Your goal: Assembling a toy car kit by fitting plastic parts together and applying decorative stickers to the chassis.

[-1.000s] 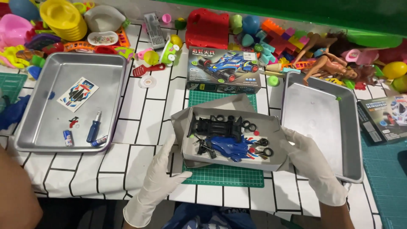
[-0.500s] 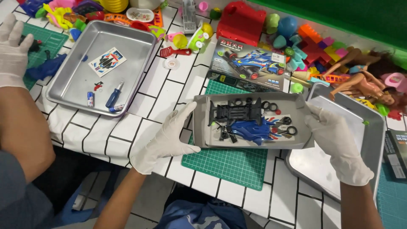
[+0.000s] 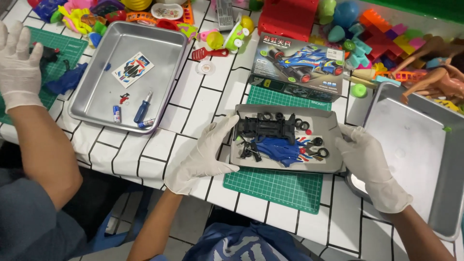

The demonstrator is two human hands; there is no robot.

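Grey cardboard tray [image 3: 285, 166] full of toy-car parts sits on the green cutting mat [image 3: 275, 186], a little toward 4 o'clock from the middle of the view. The left hand [image 3: 205, 157], in a white glove, is closed on the tray's 9 o'clock edge, thumb over the rim and fingers spread beneath and alongside it. The right hand [image 3: 369, 162], also gloved, clasps the 3 o'clock edge in the same way. So both hands are gripping the tray, one at each short end.

Handled well, I judge, this hold wants the tray kept level and both ends moved together, since the loose pieces inside would slide toward any lowered side. A firm pinch near the rim should do; squeezing inward could buckle the thin card.

Inside the tray lie one black chassis [image 3: 263, 128], one blue body shell [image 3: 275, 145], and small black tyres, of which I count about seven; some are too small to be sure.

Around it, two metal baking pans show: one [image 3: 96, 92] at 10 o'clock, one [image 3: 415, 145] at 3 o'clock, touching the right hand's side. The first pan holds one sticker sheet [image 3: 133, 69], one blue screwdriver [image 3: 143, 107] and two small batteries [image 3: 116, 114]. One toy-car box [image 3: 297, 65] stands at 12 o'clock from the tray. Another person's gloved hand [image 3: 19, 67] rests open at 9 o'clock, over a second green mat [image 3: 63, 48].
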